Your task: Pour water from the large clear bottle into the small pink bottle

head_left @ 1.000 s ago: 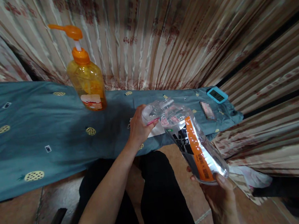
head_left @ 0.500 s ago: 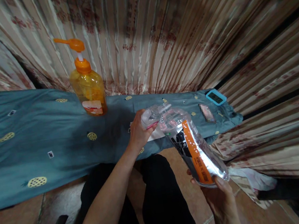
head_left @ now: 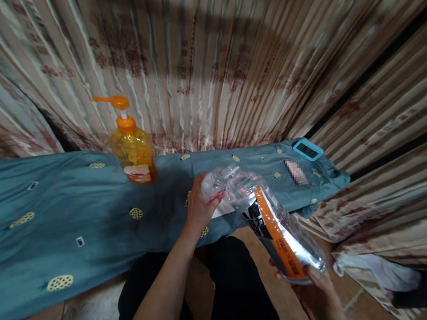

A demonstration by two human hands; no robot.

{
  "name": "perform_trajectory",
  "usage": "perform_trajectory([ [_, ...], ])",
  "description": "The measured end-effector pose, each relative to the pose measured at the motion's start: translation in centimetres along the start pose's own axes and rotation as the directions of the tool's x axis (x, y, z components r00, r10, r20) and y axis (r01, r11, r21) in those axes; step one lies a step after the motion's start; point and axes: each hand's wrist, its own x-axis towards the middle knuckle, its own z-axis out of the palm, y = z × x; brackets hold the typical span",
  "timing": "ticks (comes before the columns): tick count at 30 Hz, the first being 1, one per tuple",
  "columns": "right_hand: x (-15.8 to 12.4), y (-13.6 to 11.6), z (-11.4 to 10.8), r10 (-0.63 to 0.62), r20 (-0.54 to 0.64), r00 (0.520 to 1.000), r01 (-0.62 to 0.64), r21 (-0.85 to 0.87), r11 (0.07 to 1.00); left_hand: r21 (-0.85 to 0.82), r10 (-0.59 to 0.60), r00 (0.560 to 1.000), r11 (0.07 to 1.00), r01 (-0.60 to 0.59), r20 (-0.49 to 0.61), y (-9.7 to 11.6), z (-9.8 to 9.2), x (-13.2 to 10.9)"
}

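My left hand [head_left: 199,206] is closed around a small clear plastic piece with a narrow spout [head_left: 214,183], a thin pink line along its lower edge. Whether it is a pump head or a small bottle, I cannot tell. The base of a large clear plastic bottle [head_left: 275,225] with an orange, black and silver label rests in my right hand [head_left: 308,285], fingers wrapped round it. This bottle leans with its top toward the upper left, close against the small clear piece; whether the two are joined is unclear.
An orange pump bottle [head_left: 134,153] stands upright on the narrow teal cloth-covered surface [head_left: 96,209]. At the right end lie a blue-framed digital clock [head_left: 308,150] and a small blurred item [head_left: 297,172]. Patterned curtains [head_left: 193,77] hang behind. White paper [head_left: 223,208] lies under my left hand.
The view has tilted up slightly, so the surface and the orange pump bottle appear lower. Both hands keep their hold, with the clear bottle and small piece in nearly the same position.
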Motion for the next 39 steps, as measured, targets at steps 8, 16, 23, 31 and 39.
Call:
perform_trajectory([
  [8,0.4,-0.3,0.1,0.008,0.02,1.0,-0.008,0.006,1.0,0.014,-0.016,1.0,1.0,0.016,-0.011,-0.3,0.1,-0.1],
  [16,0.5,0.0,-0.4,0.027,-0.036,0.999,-0.025,0.059,0.998,0.024,0.01,1.0,1.0,-0.01,-0.007,-0.6,0.2,-0.1],
  [23,0.6,0.2,-0.9,0.026,0.0,1.0,-0.026,0.021,0.999,0.021,0.002,1.0,1.0,-0.002,0.007,-0.7,0.2,-0.2],
  [31,0.6,0.4,-1.0,0.046,-0.018,0.999,-0.045,0.083,0.996,0.042,0.025,0.999,0.999,-0.026,0.022,-0.7,0.0,-0.1],
  [39,0.8,0.4,-1.5,0.014,0.029,0.999,-0.015,0.013,1.0,0.04,0.04,0.999,0.998,-0.041,0.017,-0.8,0.0,-0.2],
])
